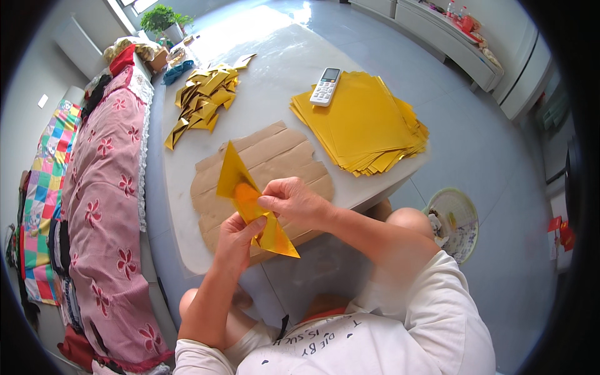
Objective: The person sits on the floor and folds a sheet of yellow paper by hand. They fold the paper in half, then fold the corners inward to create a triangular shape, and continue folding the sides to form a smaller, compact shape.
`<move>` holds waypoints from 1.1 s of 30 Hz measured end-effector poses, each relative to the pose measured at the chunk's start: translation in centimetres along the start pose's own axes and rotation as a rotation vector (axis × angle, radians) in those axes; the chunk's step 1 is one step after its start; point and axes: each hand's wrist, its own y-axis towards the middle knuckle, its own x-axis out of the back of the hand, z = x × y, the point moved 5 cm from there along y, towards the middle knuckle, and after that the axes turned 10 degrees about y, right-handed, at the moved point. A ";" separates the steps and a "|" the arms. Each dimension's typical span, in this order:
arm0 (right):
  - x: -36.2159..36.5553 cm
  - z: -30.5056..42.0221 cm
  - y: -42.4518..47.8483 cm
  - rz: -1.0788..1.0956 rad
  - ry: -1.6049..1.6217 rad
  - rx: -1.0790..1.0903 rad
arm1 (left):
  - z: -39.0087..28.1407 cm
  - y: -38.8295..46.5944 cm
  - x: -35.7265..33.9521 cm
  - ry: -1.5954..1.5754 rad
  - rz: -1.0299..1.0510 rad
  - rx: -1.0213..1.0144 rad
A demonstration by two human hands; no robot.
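Observation:
A partly folded sheet of gold foil paper (pixel 233 174) is held above a flattened piece of brown cardboard (pixel 293 161). Its two pointed ends stick out at upper left and lower right. My left hand (pixel 240 233) pinches the lower part between thumb and fingers. With thumb and forefinger, my right hand (pixel 293 199) grips the right edge near the middle. A stack of flat gold sheets (pixel 363 122) lies to the right, a white remote control (pixel 325 87) resting on it. Folded gold paper pieces (pixel 206 98) form a heap at the far left.
The cardboard lies on a pale table (pixel 272 93). A pink flowered cover (pixel 108 187) drapes a sofa on the left. On the floor at right stands a round waste basket (pixel 461 225) with scraps inside. A blue cloth (pixel 177 72) and a potted plant (pixel 161 21) are farther back.

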 end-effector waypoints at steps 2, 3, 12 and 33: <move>0.3 0.4 0.0 0.045 -0.105 -0.068 | -0.2 0.2 0.1 0.031 -0.004 -0.019; 0.2 0.3 0.2 0.087 -0.146 -0.108 | -0.1 0.0 0.6 0.050 -0.028 -0.020; 1.5 1.8 -0.5 -0.024 0.040 -0.158 | -0.2 -0.1 1.1 0.088 0.058 0.039; 2.2 0.5 -0.2 0.004 0.467 -0.261 | -3.1 -1.6 1.5 0.476 0.117 -0.549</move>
